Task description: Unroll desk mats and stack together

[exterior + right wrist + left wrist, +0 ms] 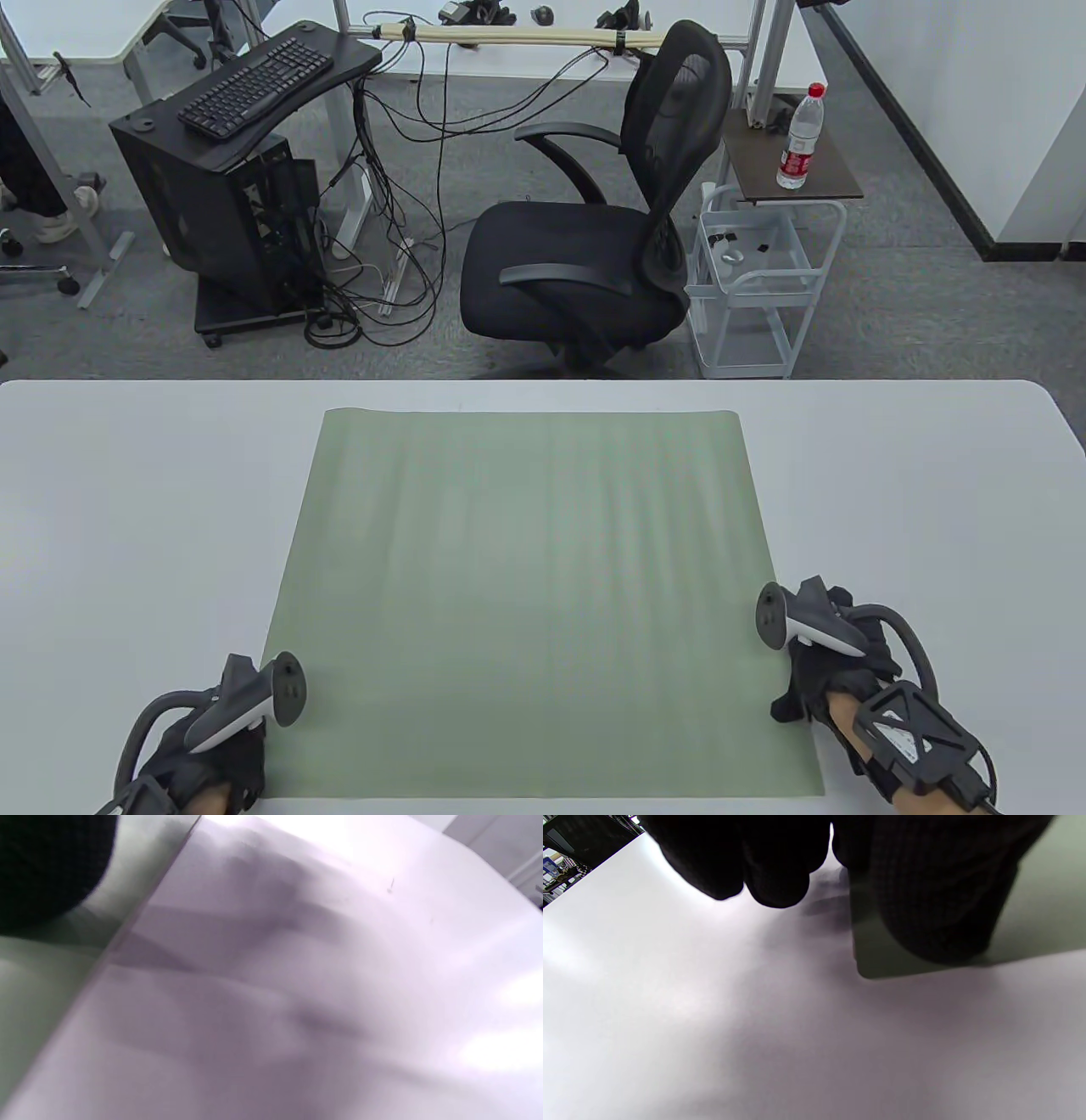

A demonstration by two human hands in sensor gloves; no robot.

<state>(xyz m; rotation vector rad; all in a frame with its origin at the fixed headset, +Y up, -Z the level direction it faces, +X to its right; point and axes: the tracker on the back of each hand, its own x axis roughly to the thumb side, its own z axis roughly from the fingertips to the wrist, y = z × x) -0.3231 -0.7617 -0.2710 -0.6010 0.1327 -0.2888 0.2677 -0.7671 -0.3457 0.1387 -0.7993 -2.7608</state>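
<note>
Flattening step judged in hand: green mat (534, 594) lies unrolled mid-table, pressed at 7 o'clock by left hand (216, 747), touched at 4 o'clock by right hand (827, 671), nothing gripped; another mat is needed next.

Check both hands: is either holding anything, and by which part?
The left hand presses the green mat's near-left corner; the right hand rests at its right edge. A true grip cannot be told.

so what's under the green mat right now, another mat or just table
The green mat lies flat on the white table, which shows bare along every visible edge. No second mat's edge peeks out. Anything directly beneath its middle is covered.
</note>
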